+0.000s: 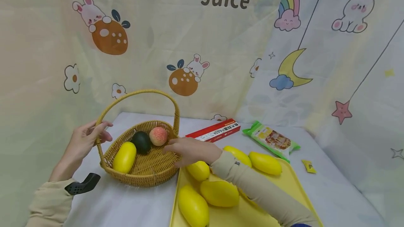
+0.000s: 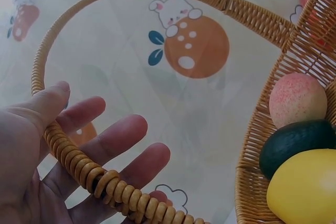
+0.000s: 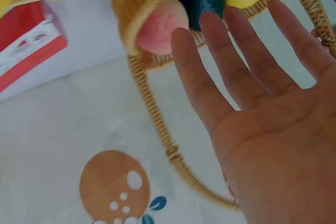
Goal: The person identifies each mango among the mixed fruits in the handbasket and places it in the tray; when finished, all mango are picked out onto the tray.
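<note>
My left hand (image 1: 81, 141) holds the handle (image 2: 79, 162) of a wicker basket (image 1: 148, 179) at its left side, the thumb in front and the loosely spread fingers behind. In the basket lie a yellow oval fruit (image 1: 125, 157), a dark green avocado (image 1: 141, 142) and a pink peach (image 1: 158, 136). Over the basket's right rim reaches my right hand (image 1: 192, 151). Its fingers are extended and apart in the right wrist view, where the palm (image 3: 278, 145) shows nothing held. Beyond those fingertips the peach (image 3: 164, 25) and avocado (image 3: 200, 1) are partly hidden.
Right of the basket, a yellow tray (image 1: 246, 216) carries several yellow oval fruits (image 1: 193, 206), under the right forearm. Behind it lie a red pasta box (image 1: 217, 130), a green-edged food packet (image 1: 272, 139) and a small yellow sachet (image 1: 308, 166). A printed curtain (image 1: 221, 45) backs the table.
</note>
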Tool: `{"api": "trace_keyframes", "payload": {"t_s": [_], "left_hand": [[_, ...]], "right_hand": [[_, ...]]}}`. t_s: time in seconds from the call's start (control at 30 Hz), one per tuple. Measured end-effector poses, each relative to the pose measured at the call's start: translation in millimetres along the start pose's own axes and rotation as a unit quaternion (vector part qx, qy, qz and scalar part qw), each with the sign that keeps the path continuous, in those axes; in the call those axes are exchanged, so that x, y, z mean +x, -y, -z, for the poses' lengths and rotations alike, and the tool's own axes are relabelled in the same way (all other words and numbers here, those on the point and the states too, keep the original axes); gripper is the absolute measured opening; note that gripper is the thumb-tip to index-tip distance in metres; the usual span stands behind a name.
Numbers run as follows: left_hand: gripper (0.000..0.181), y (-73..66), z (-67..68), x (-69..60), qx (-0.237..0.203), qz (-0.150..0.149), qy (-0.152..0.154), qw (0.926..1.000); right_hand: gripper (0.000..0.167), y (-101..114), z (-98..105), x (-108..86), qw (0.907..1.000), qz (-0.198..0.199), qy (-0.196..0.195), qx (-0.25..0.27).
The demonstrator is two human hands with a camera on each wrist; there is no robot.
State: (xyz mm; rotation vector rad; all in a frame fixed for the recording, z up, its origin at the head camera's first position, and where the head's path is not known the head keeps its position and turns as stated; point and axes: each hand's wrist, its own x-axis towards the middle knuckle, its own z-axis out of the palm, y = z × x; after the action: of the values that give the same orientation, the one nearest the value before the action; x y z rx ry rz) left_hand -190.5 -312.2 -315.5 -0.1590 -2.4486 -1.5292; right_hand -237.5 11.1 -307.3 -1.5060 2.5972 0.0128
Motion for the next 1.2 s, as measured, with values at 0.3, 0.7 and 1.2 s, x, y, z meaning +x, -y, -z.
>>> {"api": "trace_keyframes", "payload": {"t_s": [0.3, 0.7, 1.2], "left_hand": [[0.021, 1.2, 0.8, 1.5, -0.002, -0.002, 0.001, 1.0], [0.025, 0.1, 0.7, 0.4, -0.004, -0.002, 0.013, 0.9999], [0.03, 0.1, 0.3, 0.4, 0.001, -0.002, 0.017, 0.9999]], "right_hand": [[0.045, 17, -7, 64.2, 0.9947, 0.061, -0.052, -0.065], [0.045, 31, -11, 124.8, 0.993, 0.076, -0.056, -0.07], [0.063, 43, -30, 153.1, 0.9927, 0.035, 0.002, -0.115]]}}
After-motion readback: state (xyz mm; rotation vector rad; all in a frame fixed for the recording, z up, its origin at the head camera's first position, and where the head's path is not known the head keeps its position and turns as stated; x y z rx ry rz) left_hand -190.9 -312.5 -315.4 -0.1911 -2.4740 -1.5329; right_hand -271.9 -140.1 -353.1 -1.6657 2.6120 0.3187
